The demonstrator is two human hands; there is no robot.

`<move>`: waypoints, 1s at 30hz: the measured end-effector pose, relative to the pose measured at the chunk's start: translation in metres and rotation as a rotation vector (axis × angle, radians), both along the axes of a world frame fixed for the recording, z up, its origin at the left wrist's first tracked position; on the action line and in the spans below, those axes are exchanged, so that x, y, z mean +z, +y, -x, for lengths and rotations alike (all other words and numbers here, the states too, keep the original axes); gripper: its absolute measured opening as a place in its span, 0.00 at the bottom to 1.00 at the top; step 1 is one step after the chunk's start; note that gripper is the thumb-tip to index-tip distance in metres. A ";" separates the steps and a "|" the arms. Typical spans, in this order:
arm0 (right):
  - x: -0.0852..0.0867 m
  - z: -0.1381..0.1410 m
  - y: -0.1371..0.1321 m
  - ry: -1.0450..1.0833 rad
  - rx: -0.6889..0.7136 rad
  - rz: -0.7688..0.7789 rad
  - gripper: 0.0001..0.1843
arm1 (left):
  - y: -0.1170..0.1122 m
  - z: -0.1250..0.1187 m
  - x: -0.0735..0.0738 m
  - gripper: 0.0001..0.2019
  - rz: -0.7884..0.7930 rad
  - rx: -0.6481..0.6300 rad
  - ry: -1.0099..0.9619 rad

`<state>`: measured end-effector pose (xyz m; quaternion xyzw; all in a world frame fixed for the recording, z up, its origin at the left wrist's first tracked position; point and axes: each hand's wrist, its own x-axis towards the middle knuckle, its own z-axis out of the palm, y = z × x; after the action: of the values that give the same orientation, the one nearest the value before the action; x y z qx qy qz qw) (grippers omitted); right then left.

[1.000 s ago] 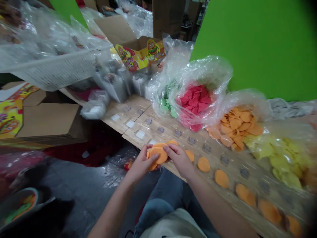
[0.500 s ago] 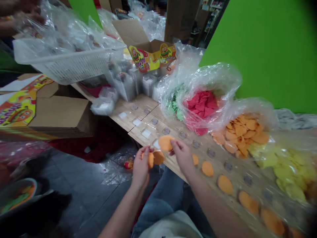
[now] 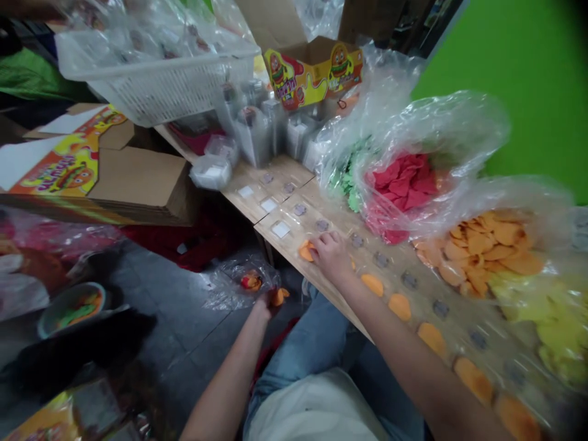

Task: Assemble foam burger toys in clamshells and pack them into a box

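Orange disc partly under the flat, open right hand, on the wooden board. Left hand below the board's edge, pinching a small orange piece. Along the board, more orange discs in a row. Beyond the board, clear plastic bags of orange discs, red pieces, green pieces and yellow pieces; white plastic basket of clear packs.
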<state>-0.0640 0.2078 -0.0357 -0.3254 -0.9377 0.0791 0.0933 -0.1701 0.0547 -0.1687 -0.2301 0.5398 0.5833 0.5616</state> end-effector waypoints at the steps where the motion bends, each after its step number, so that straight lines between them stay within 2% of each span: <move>1: 0.002 -0.001 -0.001 -0.019 -0.008 -0.034 0.09 | -0.004 0.007 -0.003 0.14 0.016 0.027 0.034; 3: 0.005 -0.002 -0.004 -0.024 -0.020 -0.066 0.10 | -0.011 0.028 0.001 0.13 0.036 0.083 0.147; 5: 0.007 -0.002 -0.008 -0.023 0.010 -0.061 0.11 | -0.018 0.052 0.014 0.12 0.014 0.126 0.269; 8: 0.006 -0.002 -0.012 -0.062 0.092 -0.031 0.13 | -0.024 0.080 0.045 0.14 -0.066 0.153 0.438; 12: 0.008 0.002 -0.014 -0.072 0.090 -0.029 0.13 | -0.024 0.088 0.092 0.18 -0.185 0.118 0.605; 14: 0.014 0.002 -0.017 0.001 0.076 -0.023 0.12 | -0.015 0.087 0.114 0.20 -0.230 0.025 0.728; 16: 0.023 -0.002 -0.021 0.124 0.059 0.005 0.13 | 0.004 0.089 0.131 0.19 -0.242 -0.171 0.944; 18: 0.032 -0.013 -0.025 0.251 0.055 0.050 0.14 | 0.033 0.095 0.144 0.18 -0.232 -0.376 1.168; 21: 0.038 -0.044 -0.028 0.353 0.045 0.105 0.13 | 0.084 0.109 0.154 0.13 -0.221 -0.544 1.330; 24: 0.035 -0.084 -0.027 0.366 -0.034 0.133 0.12 | 0.121 0.115 0.152 0.09 -0.190 -0.690 1.399; 27: 0.028 -0.116 -0.026 0.366 -0.117 0.142 0.13 | 0.132 0.110 0.148 0.06 -0.177 -0.827 1.488; 30: 0.022 -0.138 -0.023 0.368 -0.207 0.113 0.12 | 0.125 0.100 0.150 0.07 -0.219 -0.894 1.591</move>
<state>0.0740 0.1846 -0.0132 -0.4048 -0.8604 0.1798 0.2522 -0.2702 0.1802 -0.0192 0.5236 0.7476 0.3463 0.2167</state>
